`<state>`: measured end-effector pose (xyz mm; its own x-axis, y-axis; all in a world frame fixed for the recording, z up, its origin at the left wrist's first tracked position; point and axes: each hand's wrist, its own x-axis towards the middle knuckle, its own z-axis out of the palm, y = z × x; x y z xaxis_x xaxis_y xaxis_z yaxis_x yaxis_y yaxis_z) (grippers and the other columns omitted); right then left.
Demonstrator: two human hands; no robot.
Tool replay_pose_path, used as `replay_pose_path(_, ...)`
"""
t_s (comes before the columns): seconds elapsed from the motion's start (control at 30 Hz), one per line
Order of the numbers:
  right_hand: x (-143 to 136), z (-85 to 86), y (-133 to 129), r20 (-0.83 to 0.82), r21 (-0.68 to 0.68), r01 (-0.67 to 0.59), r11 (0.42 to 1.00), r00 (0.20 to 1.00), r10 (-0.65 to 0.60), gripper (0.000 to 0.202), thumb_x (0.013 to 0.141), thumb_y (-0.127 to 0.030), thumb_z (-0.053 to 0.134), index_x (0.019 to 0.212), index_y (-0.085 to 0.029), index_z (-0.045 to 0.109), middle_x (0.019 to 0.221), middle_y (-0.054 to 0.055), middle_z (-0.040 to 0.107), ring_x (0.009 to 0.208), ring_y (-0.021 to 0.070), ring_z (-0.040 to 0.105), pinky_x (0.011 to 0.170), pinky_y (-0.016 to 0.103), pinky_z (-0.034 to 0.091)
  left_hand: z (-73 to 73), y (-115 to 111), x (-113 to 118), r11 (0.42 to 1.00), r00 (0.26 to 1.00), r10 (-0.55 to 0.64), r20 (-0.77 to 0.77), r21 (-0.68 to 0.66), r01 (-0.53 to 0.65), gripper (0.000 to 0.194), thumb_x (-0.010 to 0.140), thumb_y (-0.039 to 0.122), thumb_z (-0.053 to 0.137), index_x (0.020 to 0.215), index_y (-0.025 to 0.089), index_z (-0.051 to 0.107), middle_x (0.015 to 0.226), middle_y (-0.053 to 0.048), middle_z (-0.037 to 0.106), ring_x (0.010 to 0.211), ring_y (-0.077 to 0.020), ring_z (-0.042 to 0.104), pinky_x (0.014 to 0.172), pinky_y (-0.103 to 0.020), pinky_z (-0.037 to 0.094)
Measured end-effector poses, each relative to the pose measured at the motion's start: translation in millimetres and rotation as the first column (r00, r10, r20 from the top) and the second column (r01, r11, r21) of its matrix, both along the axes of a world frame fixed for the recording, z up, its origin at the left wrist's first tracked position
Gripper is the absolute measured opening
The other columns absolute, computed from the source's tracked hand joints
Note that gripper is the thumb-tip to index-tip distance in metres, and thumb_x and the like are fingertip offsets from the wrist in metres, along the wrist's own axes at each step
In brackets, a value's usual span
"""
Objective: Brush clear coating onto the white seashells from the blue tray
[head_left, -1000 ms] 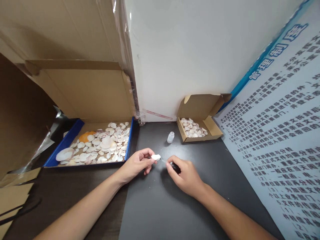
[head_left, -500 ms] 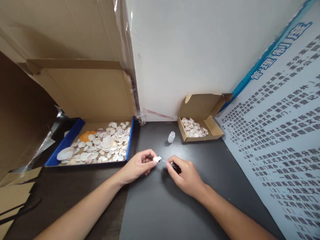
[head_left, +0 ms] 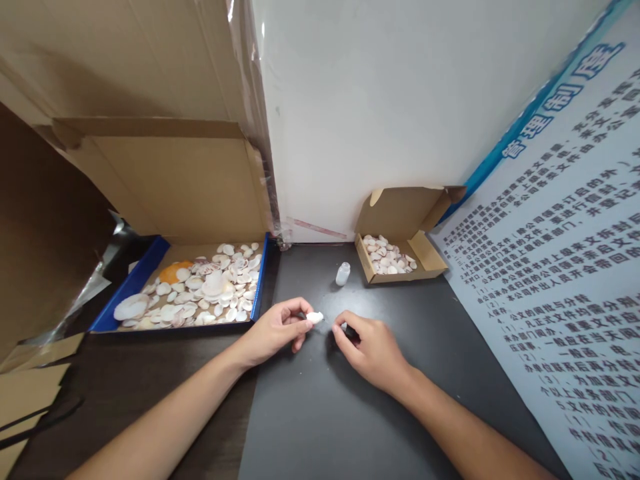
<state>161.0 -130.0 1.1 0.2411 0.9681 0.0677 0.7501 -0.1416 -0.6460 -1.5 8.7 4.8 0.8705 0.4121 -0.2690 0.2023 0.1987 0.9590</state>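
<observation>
The person's two hands hang above the dark tabletop (head_left: pixel 310 427), facing each other. The right hand (head_left: pixel 375 350) curls its fingers around a small dark object (head_left: pixel 353 335), mostly hidden by the hand. The left hand (head_left: pixel 275 337) pinches a white shell (head_left: pixel 315 318) between thumb and fingers; the shell juts past the fingertips toward the right hand, whose fingers are near but apart from it. Beyond stands a small translucent bottle (head_left: pixel 343 275). Shells fill much of a blue-sided box (head_left: pixel 259 287) at left and part of a smaller cardboard box (head_left: pixel 429 257) at right, both lids raised. Behind rises a white wall (head_left: pixel 350 120).
</observation>
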Motion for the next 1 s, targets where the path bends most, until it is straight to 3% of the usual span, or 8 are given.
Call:
replay_pose_path(0.63, -2.1, 1.6, -3.6, -0.129, 0.170, -0.073, 0.983, 0.987, 0.095, 0.022, 0.093, -0.032, 0.046, 0.081, -0.017, 0.058, 0.056, -0.004, 0.047, 0.049, 0.0077, 0.042, 0.053, 0.019, 0.032, 0.5, -1.2, 0.1, 0.996, 0.998, -0.053, 0.019, 0.068, 0.052, 0.037, 0.080, 0.049, 0.066, 0.080, 0.017, 0.049, 0.062, 0.007, 0.041, 0.052, -0.0066, 0.037, 0.048, -0.019, 0.031)
replay_pose_path(0.87, 0.3, 0.6, -3.1, -0.120, 0.187, 0.057, 0.981, 0.992, -0.035, 0.026, 0.093, -0.032, 0.047, 0.073, -0.017, 0.053, 0.055, -0.004, 0.047, 0.048, 0.0065, 0.042, 0.052, 0.019, 0.030, -0.5, -1.4, 0.2, 0.996, 0.999, -0.035, -0.001, 0.082, 0.035, 0.034, 0.082, 0.047, 0.066, 0.084, 0.015, 0.055, 0.062, 0.006, 0.043, 0.051, -0.0059, 0.037, 0.049, -0.019, 0.030)
replay_pose_path(1.0, -0.4, 1.5, -4.2, -0.135, 0.168, -0.049, 0.985, 0.988, 0.072, 0.027, 0.093, -0.033, 0.046, 0.071, -0.017, 0.050, 0.055, -0.005, 0.044, 0.048, 0.0064, 0.040, 0.052, 0.019, 0.029, -2.9, -0.9, -0.2, 0.995, 0.999, -0.037, -0.010, 0.089, 0.038, 0.032, 0.082, 0.044, 0.066, 0.079, 0.014, 0.055, 0.058, 0.007, 0.044, 0.051, -0.0058, 0.038, 0.050, -0.020, 0.027)
